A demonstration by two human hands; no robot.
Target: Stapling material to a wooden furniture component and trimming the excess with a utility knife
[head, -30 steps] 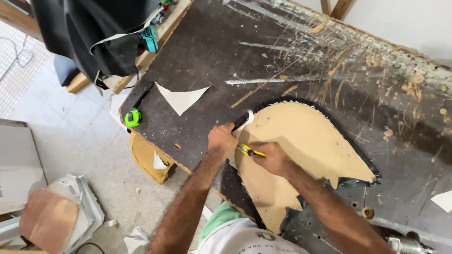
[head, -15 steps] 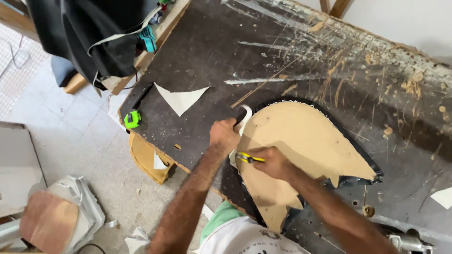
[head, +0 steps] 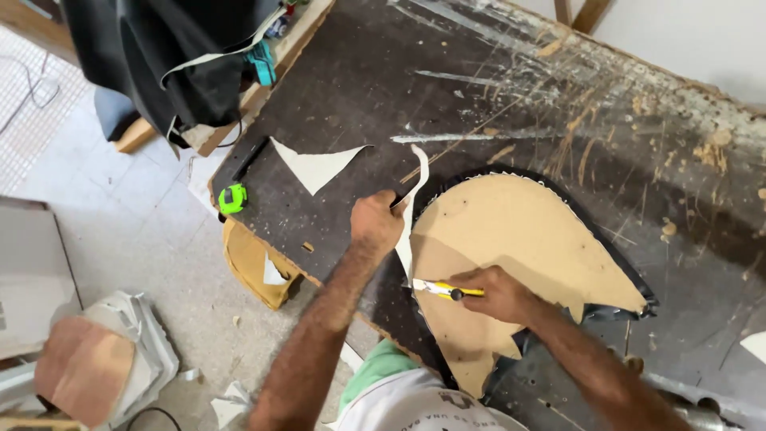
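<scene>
A tan, teardrop-shaped board (head: 511,247) lies on dark material on the scarred dark workbench (head: 359,88). My right hand (head: 499,294) grips a yellow utility knife (head: 437,288), its blade at the board's left edge. My left hand (head: 377,222) pinches a thin white strip (head: 411,203) of trimmed material and lifts it up from that edge, so the strip curls upward.
A white triangular offcut (head: 315,166) lies on the bench to the left. A green tape measure (head: 232,199) sits at the bench corner. Black fabric (head: 167,56) hangs over the far-left end. A tan bag (head: 251,263) and scraps (head: 96,359) lie on the tiled floor.
My left hand has pulled the white strip higher and longer. My right hand has drawn the knife down along the board's left edge, towards me.
</scene>
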